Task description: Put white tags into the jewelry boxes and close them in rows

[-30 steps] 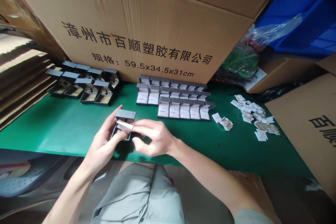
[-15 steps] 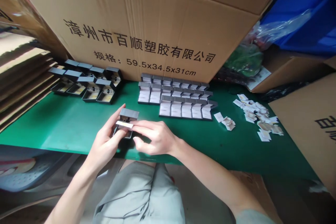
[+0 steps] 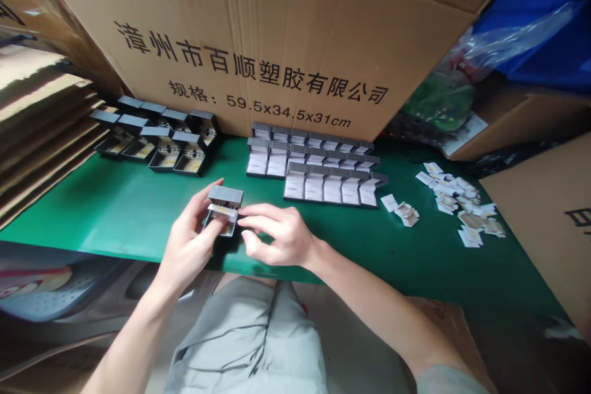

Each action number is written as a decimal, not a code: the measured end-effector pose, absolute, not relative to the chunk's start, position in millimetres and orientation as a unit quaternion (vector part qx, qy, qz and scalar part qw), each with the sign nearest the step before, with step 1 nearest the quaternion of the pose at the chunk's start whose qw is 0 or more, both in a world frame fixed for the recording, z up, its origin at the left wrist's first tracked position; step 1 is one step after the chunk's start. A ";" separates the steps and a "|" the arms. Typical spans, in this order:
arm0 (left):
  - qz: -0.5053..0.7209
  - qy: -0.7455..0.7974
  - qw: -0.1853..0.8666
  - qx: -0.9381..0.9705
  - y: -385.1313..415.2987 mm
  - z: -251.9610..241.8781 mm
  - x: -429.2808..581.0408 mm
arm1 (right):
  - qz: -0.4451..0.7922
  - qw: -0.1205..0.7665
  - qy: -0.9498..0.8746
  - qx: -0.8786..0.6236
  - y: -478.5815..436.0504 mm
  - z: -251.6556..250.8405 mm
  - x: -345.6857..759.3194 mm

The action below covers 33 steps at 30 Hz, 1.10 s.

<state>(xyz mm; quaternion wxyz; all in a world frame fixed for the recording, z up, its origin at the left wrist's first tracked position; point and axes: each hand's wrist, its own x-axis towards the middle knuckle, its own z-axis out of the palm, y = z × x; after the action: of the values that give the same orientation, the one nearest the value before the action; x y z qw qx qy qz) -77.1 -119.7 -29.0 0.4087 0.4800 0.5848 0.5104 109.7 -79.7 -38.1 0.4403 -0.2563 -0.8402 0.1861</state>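
Observation:
My left hand [image 3: 190, 241] grips a small dark jewelry box [image 3: 226, 196] with its lid raised, close to the table's front edge. The left thumb reaches into the box, against a white insert [image 3: 222, 211] that sits tilted near the hinge. Just right of the box is my right hand [image 3: 282, 235], its fingers apart and nothing seen between them. Its fingertips are at the box's side; whether they touch it I cannot tell. Behind stand rows of similar boxes with white inserts [image 3: 323, 189]. Farther left, several opened boxes [image 3: 164, 159] show bare, yellowish insides.
Loose white inserts lie in a small pile [image 3: 407, 214] and a bigger one [image 3: 455, 194] on the green table [image 3: 351, 246]. A large printed carton [image 3: 258, 18] rises behind. Stacked cardboard [image 3: 41, 129] stands at left, another carton [image 3: 549, 203] at right.
The white insert has gone from lying across the box opening to tilted inside by the lid. My right fingers have drawn slightly away from it. The view has shifted a little.

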 end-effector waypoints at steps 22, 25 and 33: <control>0.544 0.576 0.410 0.452 -118.6 -31.5 -76.4 | 0.187 0.389 -0.854 -0.291 -78.4 -33.7 112.3; 0.538 0.582 0.397 0.463 -119.7 -29.9 -76.2 | 0.178 0.391 -0.856 -0.287 -78.9 -33.7 112.1; 0.517 0.601 0.379 0.478 -120.5 -32.0 -79.1 | 0.153 0.388 -0.864 -0.282 -78.3 -35.4 110.9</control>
<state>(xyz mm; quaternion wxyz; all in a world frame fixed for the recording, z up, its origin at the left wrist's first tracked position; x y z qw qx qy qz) -79.1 -120.5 -32.0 0.3793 0.4775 0.6006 0.5172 110.9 -78.3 -35.4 0.3878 -0.2824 -0.8640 0.1526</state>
